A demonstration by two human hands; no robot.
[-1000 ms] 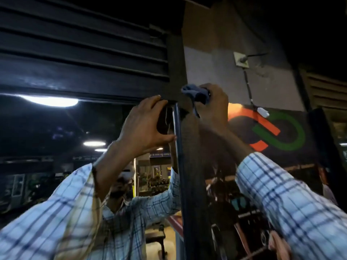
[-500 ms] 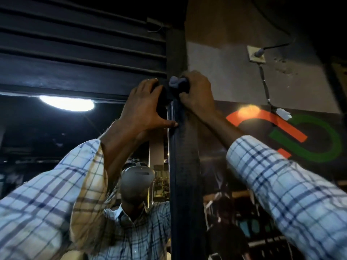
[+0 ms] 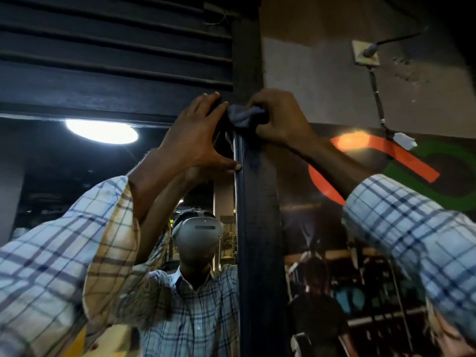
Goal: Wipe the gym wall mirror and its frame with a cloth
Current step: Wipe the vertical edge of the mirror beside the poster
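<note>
The wall mirror [image 3: 77,176] fills the lower left and reflects a person in a checked shirt. Its dark vertical frame post [image 3: 260,228] runs down the middle. A bunched grey-blue cloth [image 3: 243,115] sits against the post at the mirror's top right corner. My right hand [image 3: 280,119] grips the cloth with curled fingers and presses it to the post. My left hand [image 3: 198,135] lies flat against the glass beside the post, fingers straight, fingertips reaching the cloth and thumb touching the frame edge.
Dark horizontal slats [image 3: 116,47] run above the mirror. Right of the post is a grey wall with a socket plate [image 3: 365,52] and a cable hanging down to a white plug [image 3: 404,140]. Below it hangs a poster with an orange and green logo [image 3: 412,166].
The view has tilted up and shifted, so both hands sit more central. My right hand has brought the cloth from the right side of the post onto its front, close to my left fingertips.
</note>
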